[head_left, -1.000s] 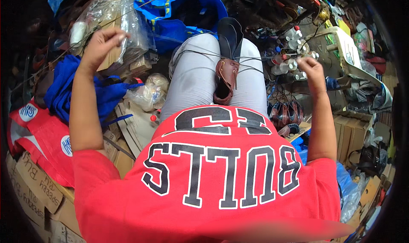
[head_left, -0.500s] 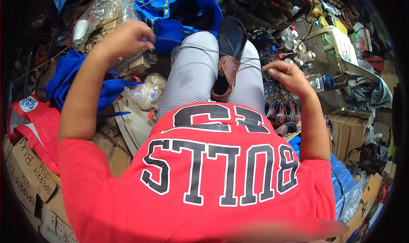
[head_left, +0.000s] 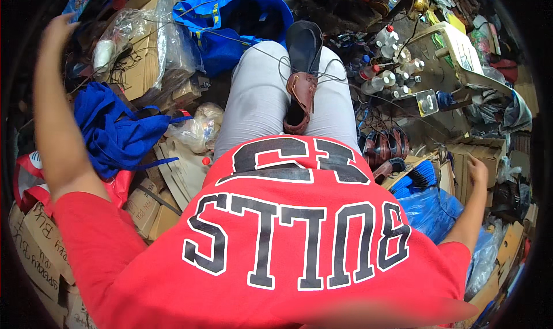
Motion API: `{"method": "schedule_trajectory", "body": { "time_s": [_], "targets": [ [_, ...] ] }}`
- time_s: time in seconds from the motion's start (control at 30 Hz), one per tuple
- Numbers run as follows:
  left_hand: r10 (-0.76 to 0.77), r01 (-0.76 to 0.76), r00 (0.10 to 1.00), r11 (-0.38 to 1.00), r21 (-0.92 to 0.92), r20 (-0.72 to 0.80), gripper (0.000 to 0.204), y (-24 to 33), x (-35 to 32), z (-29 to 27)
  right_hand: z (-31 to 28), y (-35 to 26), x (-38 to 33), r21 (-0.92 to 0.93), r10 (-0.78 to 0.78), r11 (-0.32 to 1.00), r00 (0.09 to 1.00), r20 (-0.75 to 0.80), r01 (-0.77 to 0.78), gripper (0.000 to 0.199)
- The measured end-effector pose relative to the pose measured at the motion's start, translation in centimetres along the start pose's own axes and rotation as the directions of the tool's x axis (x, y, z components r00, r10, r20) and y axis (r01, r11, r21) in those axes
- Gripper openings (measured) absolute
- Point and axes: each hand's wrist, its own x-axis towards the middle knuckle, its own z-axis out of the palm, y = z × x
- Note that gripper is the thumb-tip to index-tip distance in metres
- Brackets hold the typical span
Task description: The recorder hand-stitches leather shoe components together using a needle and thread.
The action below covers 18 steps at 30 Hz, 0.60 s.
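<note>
Brown shoe clamped between knees, left hand grip apart, right hand grip unclear

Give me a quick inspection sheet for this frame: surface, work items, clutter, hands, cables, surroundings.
Surface: no bench; work sits on the person's lap, grey trousers.
Job's things: brown and black shoe clamped between the knees; thin thread runs across it.
Clutter: blue bag, blue cloth, cardboard pieces, clear plastic bags, small bottles, sandals.
Hands: left hand raised far out to the side, fingers loose; right hand drawn out low to the side; whether either pinches thread cannot be told.
Cables: dark cords on the floor right of the knee.
Surroundings: crowded floor, boxes and tools all round.
</note>
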Motion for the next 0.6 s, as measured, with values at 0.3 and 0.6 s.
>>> {"method": "schedule_trajectory", "body": {
  "time_s": [0.3,0.6],
  "targets": [
    [0.646,-0.521,0.740,0.371,-0.769,-0.189,0.036,39.0,-21.1,6.7,4.1,-35.9,-14.2,0.797,-0.625,0.275,0.730,-0.277,0.538,0.039],
    [0.653,-0.282,0.754,0.229,-0.932,-0.068,0.011,41.7,-20.7,6.2,3.6,-40.6,-15.0,0.958,-0.723,-0.040,0.653,-0.224,0.284,0.012]
  ]
}}
